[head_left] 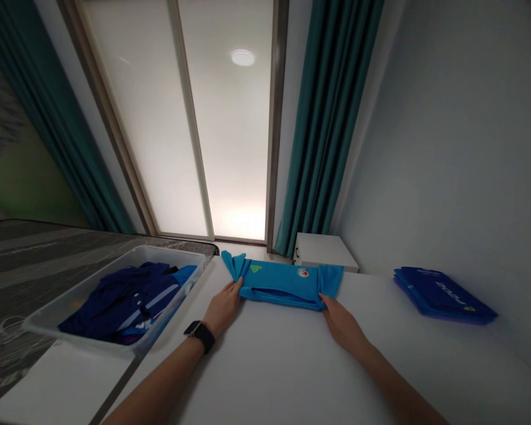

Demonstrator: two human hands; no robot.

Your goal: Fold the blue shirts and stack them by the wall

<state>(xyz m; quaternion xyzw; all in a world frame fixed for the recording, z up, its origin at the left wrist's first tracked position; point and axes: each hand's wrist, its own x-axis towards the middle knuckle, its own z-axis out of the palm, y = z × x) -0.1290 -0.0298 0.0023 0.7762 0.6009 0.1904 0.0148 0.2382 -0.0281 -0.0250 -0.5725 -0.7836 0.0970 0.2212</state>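
Note:
A light blue sports shirt (pixel 278 278) with a green logo and a round badge lies partly folded into a wide band on the white table (pixel 283 366). Its ends stick out at the far left and the right. My left hand (pixel 223 307), below a black wristwatch, grips the shirt's near left corner, fingertips partly hidden by the cloth. At the near right corner, my right hand (pixel 340 321) pinches the fabric between thumb and fingers. Along the near edge, the layers gape a little between the two hands.
On the left, a clear plastic bin (pixel 39 321) holds crumpled dark blue clothes (pixel 124 298). A stack of folded blue garments (pixel 442 293) lies at the table's right. Beyond the far edge stand a small white cabinet (pixel 325 251), teal curtains (pixel 331 130) and frosted sliding doors (pixel 230 147).

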